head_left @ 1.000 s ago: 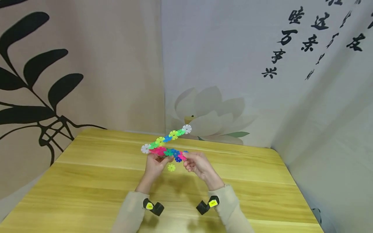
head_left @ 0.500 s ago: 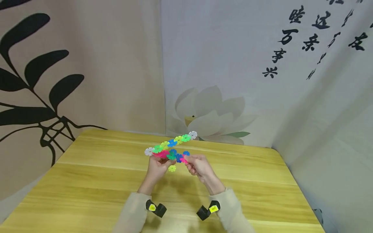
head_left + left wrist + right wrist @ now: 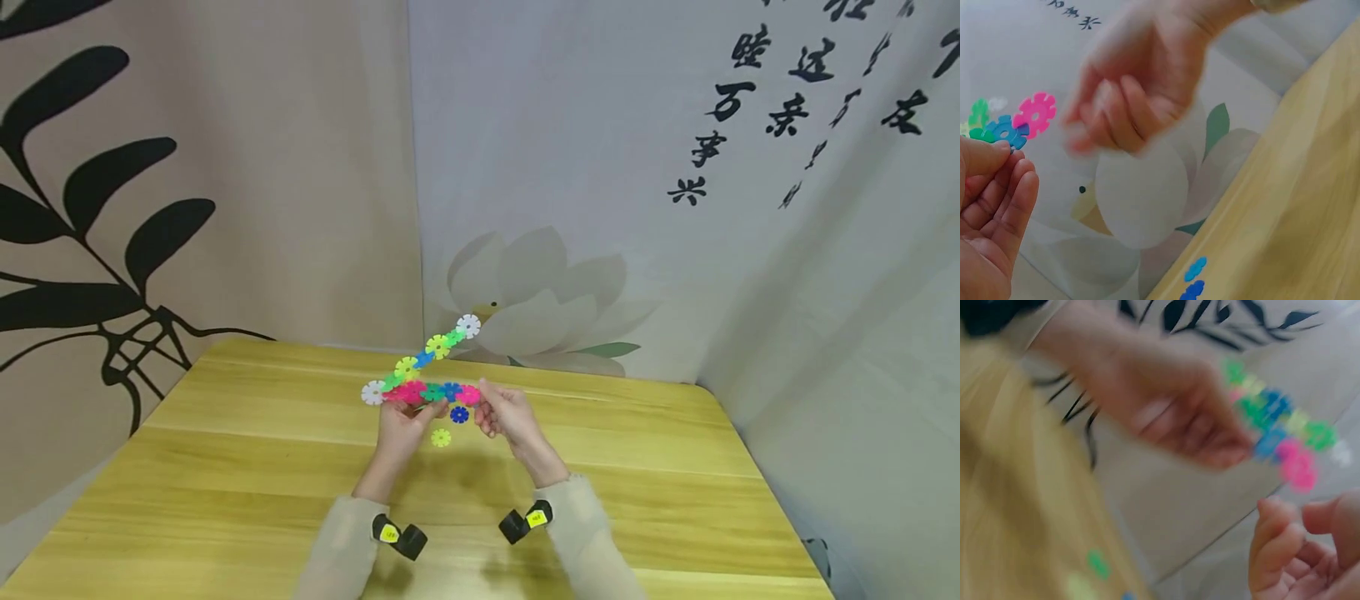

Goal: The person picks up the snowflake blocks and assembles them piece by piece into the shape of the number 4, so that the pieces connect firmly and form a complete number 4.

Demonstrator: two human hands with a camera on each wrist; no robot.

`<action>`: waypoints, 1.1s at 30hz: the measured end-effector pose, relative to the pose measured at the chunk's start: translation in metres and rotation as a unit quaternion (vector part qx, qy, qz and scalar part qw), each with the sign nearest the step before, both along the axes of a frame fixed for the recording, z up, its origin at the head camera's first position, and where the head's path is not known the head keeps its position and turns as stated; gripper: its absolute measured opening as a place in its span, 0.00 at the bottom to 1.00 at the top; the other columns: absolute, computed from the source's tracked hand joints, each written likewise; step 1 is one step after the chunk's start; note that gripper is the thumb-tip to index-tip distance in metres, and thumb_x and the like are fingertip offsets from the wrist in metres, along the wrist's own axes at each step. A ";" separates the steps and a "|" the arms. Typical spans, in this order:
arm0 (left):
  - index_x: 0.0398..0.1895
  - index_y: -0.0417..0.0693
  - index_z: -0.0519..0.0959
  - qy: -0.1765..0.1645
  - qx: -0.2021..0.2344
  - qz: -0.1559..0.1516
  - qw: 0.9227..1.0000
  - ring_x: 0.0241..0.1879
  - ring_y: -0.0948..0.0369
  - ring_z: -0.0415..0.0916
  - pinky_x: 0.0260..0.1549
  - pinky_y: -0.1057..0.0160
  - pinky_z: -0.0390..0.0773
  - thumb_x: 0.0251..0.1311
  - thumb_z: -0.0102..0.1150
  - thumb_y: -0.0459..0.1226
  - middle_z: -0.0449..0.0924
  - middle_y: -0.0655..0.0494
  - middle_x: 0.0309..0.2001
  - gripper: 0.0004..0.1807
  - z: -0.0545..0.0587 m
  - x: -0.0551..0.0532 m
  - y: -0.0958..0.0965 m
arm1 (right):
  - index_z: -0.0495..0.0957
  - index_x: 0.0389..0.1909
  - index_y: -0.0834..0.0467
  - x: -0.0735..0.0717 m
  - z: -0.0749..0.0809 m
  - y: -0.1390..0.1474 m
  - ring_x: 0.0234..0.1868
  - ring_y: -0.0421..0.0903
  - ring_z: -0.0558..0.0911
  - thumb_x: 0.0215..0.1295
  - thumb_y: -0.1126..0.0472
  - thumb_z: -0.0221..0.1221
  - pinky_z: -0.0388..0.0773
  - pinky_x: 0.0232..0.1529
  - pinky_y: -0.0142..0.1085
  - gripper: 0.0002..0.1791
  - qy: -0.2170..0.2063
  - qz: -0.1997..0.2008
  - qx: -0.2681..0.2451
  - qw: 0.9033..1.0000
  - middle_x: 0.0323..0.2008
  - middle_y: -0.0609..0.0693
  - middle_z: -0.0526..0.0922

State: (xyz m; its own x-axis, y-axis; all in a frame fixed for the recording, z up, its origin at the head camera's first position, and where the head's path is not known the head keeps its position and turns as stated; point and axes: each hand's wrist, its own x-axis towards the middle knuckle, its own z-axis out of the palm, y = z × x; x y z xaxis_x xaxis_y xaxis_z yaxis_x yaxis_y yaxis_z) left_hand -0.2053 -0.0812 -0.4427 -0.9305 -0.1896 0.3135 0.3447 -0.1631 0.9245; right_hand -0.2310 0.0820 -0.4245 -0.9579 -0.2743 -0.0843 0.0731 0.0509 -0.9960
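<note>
My left hand (image 3: 403, 430) pinches a bent chain of interlocking plastic snowflake discs (image 3: 411, 392), held up over the table. One arm of the chain runs away to a white disc (image 3: 468, 326); another white disc (image 3: 373, 392) sits at the left bend. The nearer arm goes through pink, green and blue to a pink disc (image 3: 1035, 115) at its end, slotted against a blue disc (image 3: 1005, 131). My right hand (image 3: 515, 422) is just right of that pink disc. In the right wrist view a gap shows between its thumb and fingers (image 3: 1275, 534), with nothing held.
Loose discs lie on the wooden table (image 3: 637, 483) under the hands: a yellow one (image 3: 441, 437) and a dark blue one (image 3: 460, 414). The right wrist view also has a green disc (image 3: 1099, 564) there. Printed curtains (image 3: 315, 183) stand behind the table.
My right hand has let go of the pink disc, which stays on the chain's end. The chain dipped and shifted right, then came back left, its far arm now steeper.
</note>
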 end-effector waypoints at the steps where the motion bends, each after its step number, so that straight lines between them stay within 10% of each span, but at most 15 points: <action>1: 0.33 0.22 0.74 0.004 0.000 0.002 1.000 0.24 0.65 0.80 0.30 0.67 0.84 0.51 0.60 0.19 0.83 0.51 0.25 0.07 0.001 0.000 0.000 | 0.78 0.30 0.68 -0.002 -0.007 -0.002 0.14 0.37 0.71 0.70 0.56 0.50 0.69 0.15 0.27 0.19 0.013 -0.005 0.026 1.000 0.16 0.47 0.76; 10: 0.27 0.29 0.77 0.000 0.009 -0.001 1.000 0.24 0.62 0.81 0.32 0.66 0.83 0.51 0.60 0.19 0.83 0.51 0.24 0.03 0.002 0.001 -0.003 | 0.80 0.42 0.68 -0.010 -0.070 -0.030 0.36 0.53 0.81 0.59 0.67 0.62 0.81 0.32 0.35 0.12 0.166 0.028 0.246 0.955 0.38 0.59 0.83; 21: 0.31 0.22 0.75 0.003 -0.007 0.006 1.000 0.23 0.66 0.80 0.31 0.67 0.83 0.51 0.62 0.21 0.83 0.58 0.23 0.07 0.005 0.001 -0.007 | 0.80 0.27 0.68 -0.008 -0.080 -0.051 0.29 0.43 0.69 0.43 0.74 0.68 0.71 0.27 0.29 0.08 0.283 0.028 0.375 0.882 0.24 0.54 0.76; 27: 0.30 0.24 0.75 0.003 -0.014 0.005 1.000 0.24 0.65 0.80 0.31 0.67 0.83 0.52 0.62 0.22 0.82 0.58 0.23 0.06 0.004 0.003 -0.006 | 0.63 0.13 0.58 -0.014 -0.071 -0.054 0.19 0.38 0.58 0.46 0.70 0.68 0.54 0.15 0.25 0.21 0.187 0.058 0.429 0.882 0.20 0.46 0.63; 33: 0.28 0.27 0.75 0.007 -0.007 0.008 1.000 0.24 0.63 0.81 0.29 0.66 0.84 0.50 0.61 0.21 0.82 0.57 0.23 0.04 0.002 0.004 -0.004 | 0.72 0.26 0.62 -0.012 -0.069 -0.050 0.25 0.40 0.69 0.42 0.69 0.73 0.71 0.24 0.28 0.17 0.184 0.051 0.416 0.889 0.25 0.48 0.74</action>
